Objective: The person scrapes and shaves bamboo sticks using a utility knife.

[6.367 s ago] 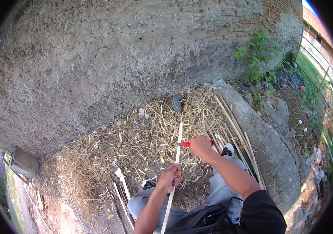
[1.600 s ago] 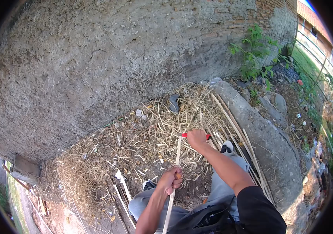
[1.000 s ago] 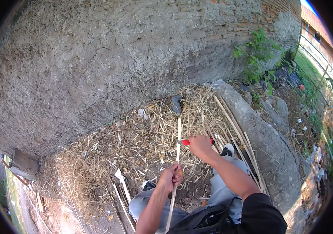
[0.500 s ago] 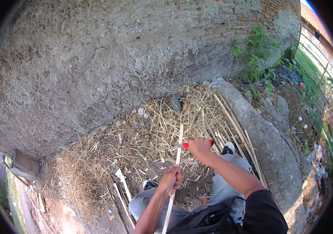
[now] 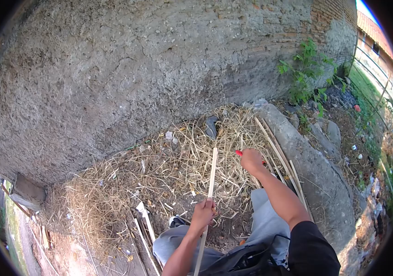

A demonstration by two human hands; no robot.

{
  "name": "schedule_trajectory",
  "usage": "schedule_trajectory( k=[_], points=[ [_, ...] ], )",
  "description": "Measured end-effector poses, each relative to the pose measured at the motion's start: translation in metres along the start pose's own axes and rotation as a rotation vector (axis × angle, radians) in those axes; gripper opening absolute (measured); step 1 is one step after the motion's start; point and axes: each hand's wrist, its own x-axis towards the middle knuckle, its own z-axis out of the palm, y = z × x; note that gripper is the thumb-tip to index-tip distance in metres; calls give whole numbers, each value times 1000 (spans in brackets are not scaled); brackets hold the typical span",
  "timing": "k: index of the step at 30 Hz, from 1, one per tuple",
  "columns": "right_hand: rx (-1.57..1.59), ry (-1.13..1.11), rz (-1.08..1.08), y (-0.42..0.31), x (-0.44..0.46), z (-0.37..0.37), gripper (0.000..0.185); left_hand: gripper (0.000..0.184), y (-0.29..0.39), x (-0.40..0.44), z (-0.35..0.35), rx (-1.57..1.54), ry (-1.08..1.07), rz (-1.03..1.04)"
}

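My left hand [image 5: 203,215] is closed round a long pale strip [image 5: 212,177] that looks like split bamboo or wood. The strip stands nearly upright in view, its top end above the fist and its lower end running down between my legs. To the right of that top end, my right hand [image 5: 252,162] grips a red-handled knife [image 5: 239,152]. Only bits of the red handle show beside the fist, and the blade cannot be made out. The knife is apart from the strip.
Curled shavings [image 5: 233,133] cover the ground before me. More strips [image 5: 277,147] lie at right along a stone slab [image 5: 316,170], others [image 5: 146,223] by my left leg. A rough wall [image 5: 136,73] rises ahead, with a grey object [image 5: 211,127] near its foot and a green plant [image 5: 307,69].
My right hand with the knife has moved right and slightly up, away from the strip it was against. My left hand still holds the strip, almost in the same place.
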Motion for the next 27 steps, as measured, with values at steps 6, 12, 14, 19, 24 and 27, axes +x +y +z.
schedule_trajectory(
  k=[6,12,14,19,24,27],
  points=[
    [23,-17,-270,-45,-51,-9,20,30,6,-1,29,880,565,537],
    [49,62,-377,-60,-68,-1,12,30,-6,15,29,828,464,580],
    [30,52,-373,-59,-66,2,12,32,-3,13,32,808,440,519],
    [-7,52,-366,-60,-67,2,12,33,3,9,32,742,427,467],
    [-50,23,-311,-63,-69,3,14,34,-3,11,25,848,419,467],
    [-97,26,-304,-60,-62,16,15,34,-14,9,14,895,435,608]
  ],
)
